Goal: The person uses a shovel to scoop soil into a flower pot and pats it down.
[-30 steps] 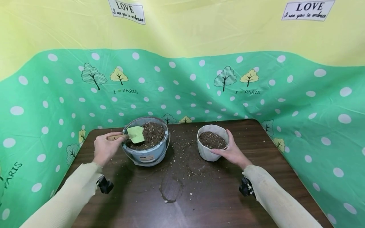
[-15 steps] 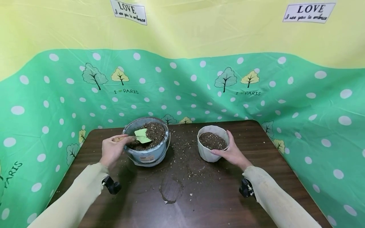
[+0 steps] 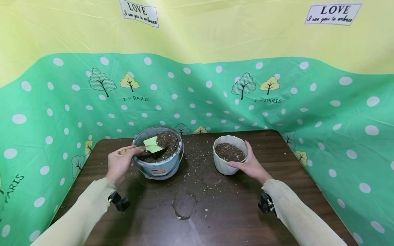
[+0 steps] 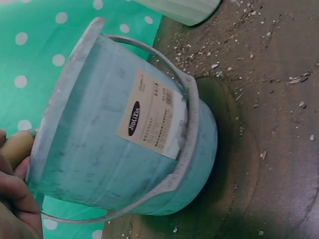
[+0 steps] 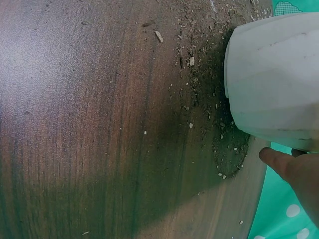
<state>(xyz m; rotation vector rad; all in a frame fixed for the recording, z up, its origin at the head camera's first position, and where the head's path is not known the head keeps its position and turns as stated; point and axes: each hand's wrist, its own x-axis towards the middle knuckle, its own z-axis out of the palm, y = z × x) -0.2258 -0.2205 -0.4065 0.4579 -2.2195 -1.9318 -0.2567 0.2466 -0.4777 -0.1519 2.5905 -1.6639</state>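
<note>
My left hand (image 3: 118, 164) grips the wooden handle of a small trowel (image 3: 153, 145) with a light green blade. The blade lies in the dark soil (image 3: 167, 141) inside a blue bucket (image 3: 158, 169), whose wire handle hangs down at its front. In the left wrist view the bucket's paper label (image 4: 152, 114) faces the camera, and the trowel's wooden handle (image 4: 19, 147) shows at the rim. My right hand (image 3: 250, 164) holds a white faceted pot (image 3: 224, 167) by its right side, thumb at the front rim. Soil (image 3: 229, 152) partly fills this pot.
Both containers stand on a dark wooden table (image 3: 212, 218). Crumbs of soil (image 3: 200, 167) lie scattered between them, and a ring-shaped dirt mark (image 3: 184, 205) is nearer the front. A green and yellow patterned cloth (image 3: 197, 85) hangs behind and at both sides.
The left hand has moved the trowel rightward and down into the bucket's soil, then drawn it back slightly left. The right hand and the white pot stay in place.
</note>
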